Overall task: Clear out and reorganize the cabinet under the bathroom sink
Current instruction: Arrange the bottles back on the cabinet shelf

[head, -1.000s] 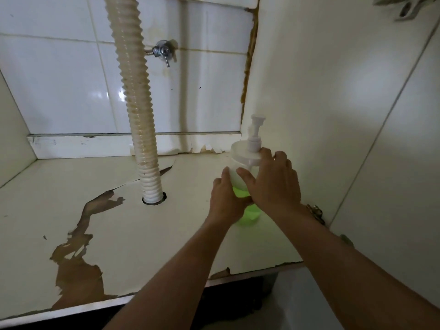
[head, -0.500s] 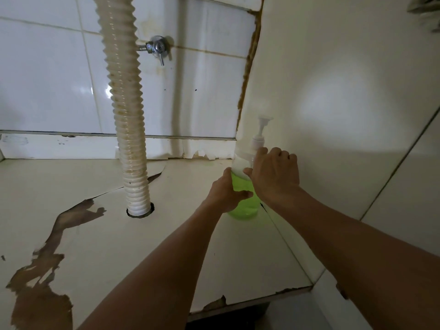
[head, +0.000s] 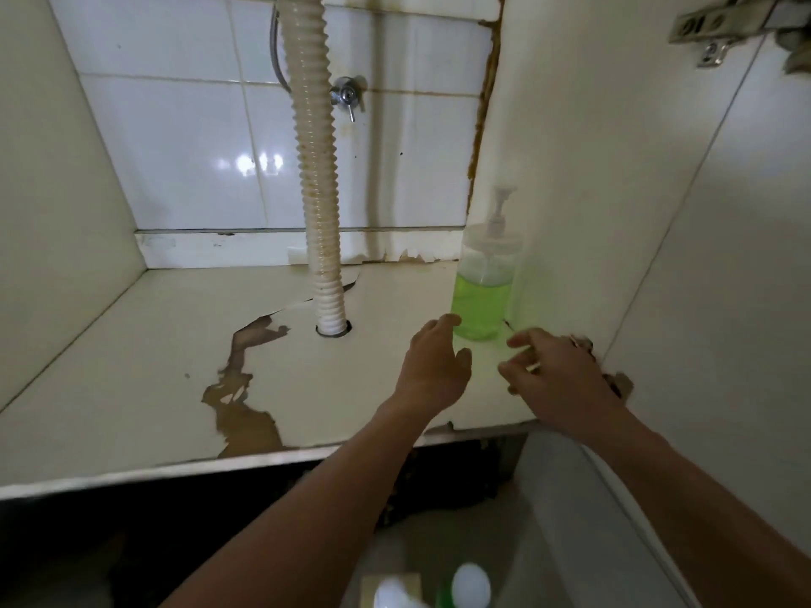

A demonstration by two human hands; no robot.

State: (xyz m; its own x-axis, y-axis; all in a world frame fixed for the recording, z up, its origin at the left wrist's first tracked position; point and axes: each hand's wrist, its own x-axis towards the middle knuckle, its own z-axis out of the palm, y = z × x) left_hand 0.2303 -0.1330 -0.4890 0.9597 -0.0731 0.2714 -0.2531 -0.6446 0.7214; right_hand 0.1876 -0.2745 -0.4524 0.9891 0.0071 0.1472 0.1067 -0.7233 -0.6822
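Observation:
A clear pump bottle [head: 482, 291], half full of green liquid, stands upright on the cabinet floor [head: 131, 388] against the right wall, near the back. My left hand [head: 434, 366] hovers just in front of the bottle's base with relaxed fingers and holds nothing. My right hand [head: 553, 375] is a little to the right and nearer, fingers loosely spread, apart from the bottle.
A ribbed white drain hose [head: 318, 212] drops through a hole in the floor at the middle. A metal valve [head: 346, 96] sits on the tiled back wall. The floor's coating is peeled brown at the front. Blurred white caps [head: 469, 585] show below the cabinet.
Both hands have let go of the pump bottle and drawn back toward me. The bottle now stands alone by the right wall.

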